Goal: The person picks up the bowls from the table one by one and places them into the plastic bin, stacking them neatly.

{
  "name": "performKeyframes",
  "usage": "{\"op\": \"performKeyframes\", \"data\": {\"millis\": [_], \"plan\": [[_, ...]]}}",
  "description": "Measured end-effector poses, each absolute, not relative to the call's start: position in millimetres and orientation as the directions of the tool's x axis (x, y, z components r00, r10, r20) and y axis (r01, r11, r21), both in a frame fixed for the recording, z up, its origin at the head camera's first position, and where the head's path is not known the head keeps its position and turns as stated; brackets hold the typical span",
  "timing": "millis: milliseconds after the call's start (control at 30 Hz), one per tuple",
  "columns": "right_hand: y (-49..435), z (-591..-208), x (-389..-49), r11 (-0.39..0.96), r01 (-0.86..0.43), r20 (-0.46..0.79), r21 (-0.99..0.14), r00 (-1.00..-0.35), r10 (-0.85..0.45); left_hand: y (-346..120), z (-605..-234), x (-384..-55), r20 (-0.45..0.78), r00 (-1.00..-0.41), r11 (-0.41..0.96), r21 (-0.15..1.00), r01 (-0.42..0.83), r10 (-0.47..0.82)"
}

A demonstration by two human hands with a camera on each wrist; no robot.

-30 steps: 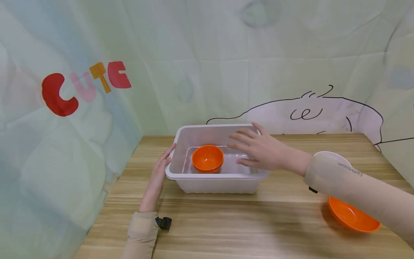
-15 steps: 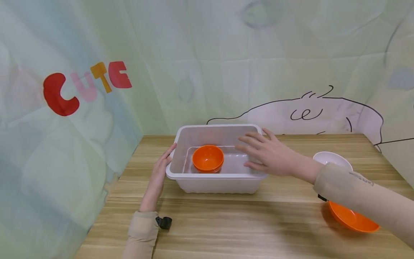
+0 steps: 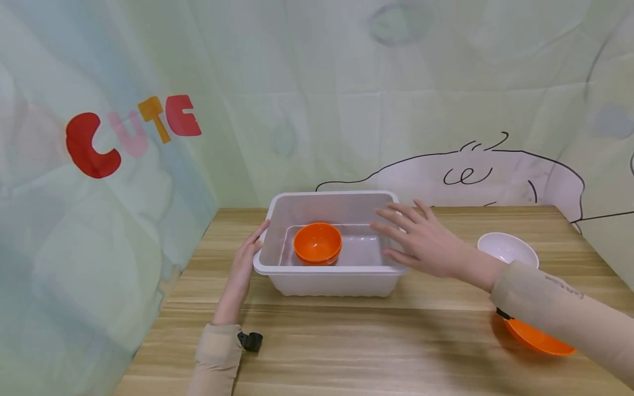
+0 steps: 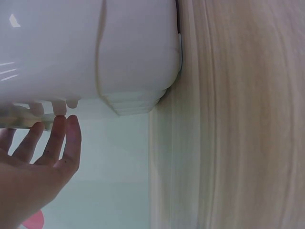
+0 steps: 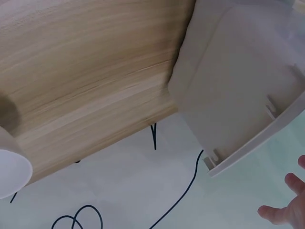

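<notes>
A white plastic bin (image 3: pixel 332 281) stands on the table, with a small stack of orange bowls (image 3: pixel 318 243) inside it. My left hand (image 3: pixel 242 265) rests along the bin's left side, its fingertips at the rim. In the left wrist view, the fingers of that hand (image 4: pixel 44 160) are spread and lightly bent against the outer wall. Over the bin's right rim my right hand (image 3: pixel 425 242) hovers with spread fingers and nothing in them. The right wrist view shows the bin's outer wall (image 5: pixel 238 90) with a few fingertips (image 5: pixel 274 214) apart from it.
A white bowl (image 3: pixel 507 250) stands on the wooden table (image 3: pixel 346 346) to the right. In front of it lies an orange bowl (image 3: pixel 540 338), partly hidden by the right sleeve (image 3: pixel 559 313). A printed cloth (image 3: pixel 297 110) hangs behind and to the left.
My right hand has moved right and slightly down, from over the bin's inside to its right rim, uncovering more of the white bowl. My left hand and the bin stay put.
</notes>
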State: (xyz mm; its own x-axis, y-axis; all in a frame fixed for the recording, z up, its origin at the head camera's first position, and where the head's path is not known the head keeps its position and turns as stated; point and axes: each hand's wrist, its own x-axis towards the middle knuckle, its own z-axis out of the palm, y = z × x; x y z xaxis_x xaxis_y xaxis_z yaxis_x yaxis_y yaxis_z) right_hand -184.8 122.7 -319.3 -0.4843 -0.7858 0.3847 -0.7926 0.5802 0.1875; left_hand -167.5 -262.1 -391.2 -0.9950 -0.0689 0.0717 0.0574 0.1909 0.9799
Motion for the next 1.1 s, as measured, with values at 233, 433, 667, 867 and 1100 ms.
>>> {"op": "performKeyframes", "data": {"millis": [233, 433, 667, 867, 1100], "plan": [[129.6, -324.8, -183.2, 0.581, -0.795, 0.432, 0.174, -0.468, -0.771, -262.6, -391.0, -168.2, 0.075, -0.995, 0.180, 0.982, 0.062, -0.068], [134.9, -330.0, -183.1, 0.578, -0.798, 0.473, 0.169, -0.449, -0.758, -262.4, -391.6, -168.5, 0.084, -0.994, 0.194, 0.978, 0.070, -0.068], [141.8, -335.2, -181.9, 0.580, -0.802, 0.494, 0.144, -0.450, -0.744, -263.3, -392.5, -168.6, 0.098, -0.993, 0.195, 0.977, 0.084, -0.062], [148.5, -338.5, -179.4, 0.587, -0.801, 0.498, 0.119, -0.463, -0.733, -263.7, -393.0, -168.9, 0.101, -0.993, 0.191, 0.978, 0.089, -0.055], [155.7, -343.2, -175.9, 0.609, -0.788, 0.502, 0.091, -0.492, -0.711, -263.1, -392.0, -168.9, 0.070, -0.995, 0.186, 0.981, 0.057, -0.067]]}}
